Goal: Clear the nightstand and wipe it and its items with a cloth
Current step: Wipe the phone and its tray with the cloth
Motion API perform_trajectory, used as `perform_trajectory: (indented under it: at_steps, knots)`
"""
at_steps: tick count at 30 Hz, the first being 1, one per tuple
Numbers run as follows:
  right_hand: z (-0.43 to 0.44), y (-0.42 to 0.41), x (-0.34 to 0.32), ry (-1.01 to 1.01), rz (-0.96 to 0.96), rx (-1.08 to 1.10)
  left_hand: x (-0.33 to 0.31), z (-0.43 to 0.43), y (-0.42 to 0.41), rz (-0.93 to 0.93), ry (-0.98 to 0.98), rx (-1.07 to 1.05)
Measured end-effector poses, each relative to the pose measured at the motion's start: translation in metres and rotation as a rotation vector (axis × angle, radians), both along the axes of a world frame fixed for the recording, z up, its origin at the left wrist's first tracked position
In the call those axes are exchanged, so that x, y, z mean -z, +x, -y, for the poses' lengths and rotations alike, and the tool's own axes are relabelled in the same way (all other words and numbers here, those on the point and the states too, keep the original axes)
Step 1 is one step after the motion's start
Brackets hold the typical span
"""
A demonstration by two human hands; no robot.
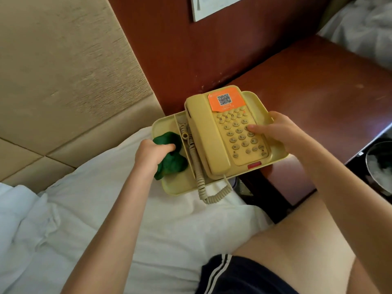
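A cream telephone [214,132] with an orange QR sticker sits in a cream tray [257,102] that spans the bed's edge and the brown nightstand [331,98]. Its coiled cord [212,194] hangs over the tray's front. My left hand [151,154] grips a bunched green cloth [172,162] pressed into the tray's left compartment. My right hand [275,129] holds the tray's right rim, its thumb lying on the keypad.
White bedding [118,213] lies below the tray, and a padded beige headboard [63,81] rises at the left. A bin with a white liner [379,164] stands right of the nightstand. My bare leg and dark shorts fill the lower right.
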State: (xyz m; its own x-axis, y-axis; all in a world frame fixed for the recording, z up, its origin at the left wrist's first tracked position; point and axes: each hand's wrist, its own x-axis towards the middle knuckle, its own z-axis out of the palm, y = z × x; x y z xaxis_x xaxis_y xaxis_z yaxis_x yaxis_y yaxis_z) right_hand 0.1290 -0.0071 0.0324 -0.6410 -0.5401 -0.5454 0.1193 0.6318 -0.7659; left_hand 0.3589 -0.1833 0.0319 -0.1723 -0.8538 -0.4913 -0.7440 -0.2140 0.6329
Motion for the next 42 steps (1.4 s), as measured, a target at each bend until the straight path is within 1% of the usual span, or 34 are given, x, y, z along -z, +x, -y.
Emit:
perform_trajectory:
  at_steps: [7, 11, 13, 20, 26, 31, 36, 39, 42]
  knots:
    - [0.008, -0.062, 0.006, 0.042, -0.058, 0.029, 0.009, -0.005, -0.063, -0.014, 0.003, 0.078]
    - [0.015, -0.093, 0.022, 0.157, -0.127, -0.006, 0.017, -0.006, -0.092, 0.0, 0.001, 0.096]
    - [0.017, -0.107, 0.03, 0.181, -0.146, -0.01, 0.02, -0.006, -0.105, 0.018, -0.014, 0.095]
    - [0.032, -0.14, 0.04, 0.167, -0.182, 0.004, 0.034, -0.009, -0.139, 0.051, -0.037, 0.095]
    - [0.043, -0.16, 0.05, 0.126, -0.201, 0.013, 0.036, -0.007, -0.157, 0.098, -0.11, 0.128]
    - [0.058, -0.184, 0.051, 0.098, -0.19, 0.004, 0.041, -0.008, -0.173, 0.127, -0.154, 0.098]
    - [0.074, -0.206, 0.055, 0.045, -0.151, -0.029, 0.046, -0.004, -0.188, 0.148, -0.175, 0.09]
    - [0.077, -0.216, 0.057, 0.026, -0.113, -0.054, 0.05, -0.004, -0.193, 0.195, -0.2, 0.097]
    - [0.078, -0.222, 0.065, 0.03, -0.144, -0.099, 0.051, -0.005, -0.196, 0.221, -0.213, 0.085]
